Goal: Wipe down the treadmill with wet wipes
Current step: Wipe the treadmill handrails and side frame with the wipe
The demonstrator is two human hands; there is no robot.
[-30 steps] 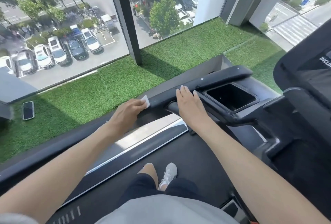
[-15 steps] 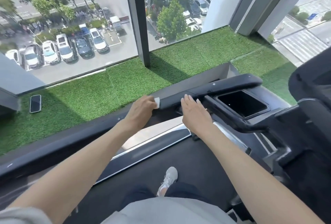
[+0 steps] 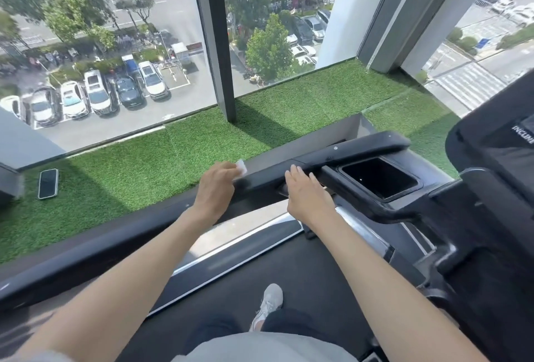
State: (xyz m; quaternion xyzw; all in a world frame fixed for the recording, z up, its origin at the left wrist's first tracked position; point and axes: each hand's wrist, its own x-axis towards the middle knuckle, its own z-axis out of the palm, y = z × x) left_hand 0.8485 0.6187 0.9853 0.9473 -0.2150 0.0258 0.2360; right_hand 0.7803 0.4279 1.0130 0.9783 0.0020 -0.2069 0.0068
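Head view: left hand (image 3: pixel 215 188) has a small white folded wet wipe (image 3: pixel 241 166) — grip closed, fingers curled over it, only one corner of the wipe showing past the knuckles. The wipe is pressed against the top of the long black side handrail (image 3: pixel 361 147) of the black treadmill (image 3: pixel 476 246), roughly mid-rail, to the left of the other hand. The rail right next to the wipe is blurred, so no detail is readable there.

Right hand (image 3: pixel 307 192): grip open, fingers straight and close together, palm down, lying flat on the same handrail, holding nothing. It sits just beside the rectangular black cup-holder recess (image 3: pixel 378 178) (dark inside, can't make out any contents). The hands are near each other, not touching.

Other items:
- Dark console panel (image 3: pixel 505 142) at the right edge, partial "INCLINE" lettering.
- Dark running belt (image 3: pixel 318 269) below, with a light grey sneaker (image 3: pixel 270 301) on it.
- Silver-and-black side strip (image 3: pixel 231 251) along the belt's left edge.
- Beyond the rail — green artificial turf (image 3: pixel 144 165), with a dark smartphone (image 3: pixel 48 184) lying flat on it, well apart from both hands.
- Tall window with a dark mullion (image 3: pixel 213 43) looking down on parked cars (image 3: pixel 98 95).
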